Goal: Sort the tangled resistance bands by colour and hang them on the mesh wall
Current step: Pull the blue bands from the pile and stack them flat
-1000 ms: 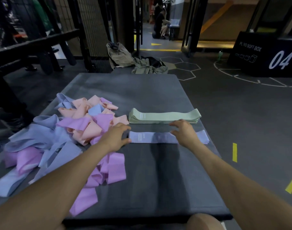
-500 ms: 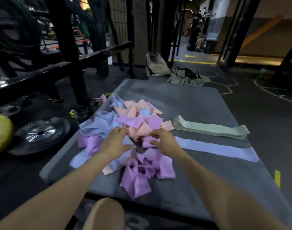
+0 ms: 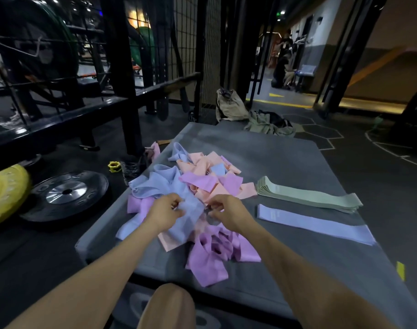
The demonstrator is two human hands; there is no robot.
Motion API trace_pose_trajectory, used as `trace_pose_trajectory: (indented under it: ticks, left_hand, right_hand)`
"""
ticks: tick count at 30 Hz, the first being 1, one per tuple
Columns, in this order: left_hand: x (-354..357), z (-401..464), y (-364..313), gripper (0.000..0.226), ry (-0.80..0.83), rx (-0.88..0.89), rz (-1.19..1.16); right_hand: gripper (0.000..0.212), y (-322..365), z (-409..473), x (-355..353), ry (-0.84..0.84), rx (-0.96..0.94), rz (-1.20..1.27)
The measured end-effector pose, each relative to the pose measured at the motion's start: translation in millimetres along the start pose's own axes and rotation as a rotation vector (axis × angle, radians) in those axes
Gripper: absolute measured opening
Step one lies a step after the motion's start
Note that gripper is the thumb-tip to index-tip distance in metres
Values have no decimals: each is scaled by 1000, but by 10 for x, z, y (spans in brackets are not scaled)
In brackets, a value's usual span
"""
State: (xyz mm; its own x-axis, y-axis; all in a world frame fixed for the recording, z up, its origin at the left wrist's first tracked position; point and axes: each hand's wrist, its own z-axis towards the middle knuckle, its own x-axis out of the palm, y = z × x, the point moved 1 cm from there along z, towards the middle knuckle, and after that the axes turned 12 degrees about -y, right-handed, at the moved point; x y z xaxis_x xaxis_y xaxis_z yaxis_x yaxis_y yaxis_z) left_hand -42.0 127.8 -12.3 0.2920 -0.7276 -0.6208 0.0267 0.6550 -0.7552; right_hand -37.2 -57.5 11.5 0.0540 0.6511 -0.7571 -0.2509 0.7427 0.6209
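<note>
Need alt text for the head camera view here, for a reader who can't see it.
Both hands, left hand and right hand, pinch a blue band in a tangled pile of blue, pink and purple bands on a grey mat. To the right lie a stack of green bands and a flat blue band.

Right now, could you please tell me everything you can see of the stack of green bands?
The stack of green bands is pale green, many flat loops of stretchy-looking material laid one on another, edges roughly aligned. It lies lengthwise on the grey mat, right of the tangled pile, its near end touching a peach band. No hand touches it.
</note>
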Motion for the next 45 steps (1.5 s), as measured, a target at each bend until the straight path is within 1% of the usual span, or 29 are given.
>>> trace_pose_trajectory:
  ticks: [2,3,5,7,8,12,14,16,18,23,24,25,26,28,29,30,32,34,36,38,39,40,41,42,43,45]
  left_hand:
    - [-98,63,-161,15,-57,-39,-144]
    - [-146,108,-243,14,-78,-25,-175]
    - [-241,198,-431,20,-103,26,-218]
    - [-319,281,-616,24,-116,37,-310]
    - [-347,324,-705,24,-118,46,-338]
    - [-417,457,-1007,17,-128,139,-321]
    - [-417,476,-1118,13,-130,151,-306]
    - [-401,452,-1217,12,-119,157,-322]
    - [-372,408,-1307,18,-107,164,-338]
    - [-261,322,-1430,25,-24,68,-443]
    - [-236,304,-1460,25,-2,52,-454]
    - [-203,295,-1485,25,22,34,-466]
    - [-169,277,-1520,25,40,4,-491]
    - [-82,244,-1590,22,83,-77,-583]
    - [-30,230,-1619,15,104,-119,-620]
    - [15,199,-1656,8,129,-159,-656]
    - [110,160,-1699,14,171,-235,-720]
    - [177,128,-1728,13,217,-323,-788]
    - [242,127,-1736,16,255,-414,-861]
    - [260,131,-1744,25,225,-492,-911]
    - [265,136,-1740,29,196,-509,-924]
    - [264,127,-1746,31,193,-512,-962]
    - [254,97,-1764,34,213,-489,-1000]
    - [246,50,-1792,35,253,-456,-1031]
    - [251,5,-1817,31,292,-404,-1024]
    - [299,-104,-1878,11,343,-274,-923]
  right_hand:
    - [20,69,21,-29,-10,-29,40]
    - [21,106,38,-55,-22,-41,55]
    - [28,174,94,-134,-64,-52,83]
    - [35,240,157,-246,-119,-61,127]
    - [34,278,185,-317,-151,-68,147]
    - [18,422,237,-666,-276,-68,224]
    - [12,457,246,-814,-326,-69,246]
    - [14,470,250,-917,-363,-69,252]
    - [16,454,231,-1001,-405,-59,245]
    - [12,261,80,-1206,-541,-41,276]
    - [9,216,40,-1248,-564,-59,259]
    - [10,181,-2,-1290,-587,-105,209]
    - [19,148,-37,-1319,-596,-165,136]
    - [37,118,-104,-1338,-558,-312,-20]
    - [42,113,-131,-1327,-525,-393,-91]
    - [45,106,-149,-1309,-492,-467,-155]
    - [44,68,-172,-1269,-443,-559,-220]
    - [37,44,-210,-1281,-397,-529,-157]
    - [32,15,-235,-1351,-373,-422,-68]
    - [21,-15,-249,-1436,-374,-355,-49]
    - [9,-43,-244,-1482,-385,-328,-58]
    - [12,-65,-247,-1528,-396,-296,-74]
    - [30,-97,-252,-1559,-402,-255,-89]
    - [43,-131,-253,-1587,-403,-210,-85]
    - [50,-157,-258,-1613,-416,-176,-55]
    - [52,-172,-273,-1648,-437,-150,25]
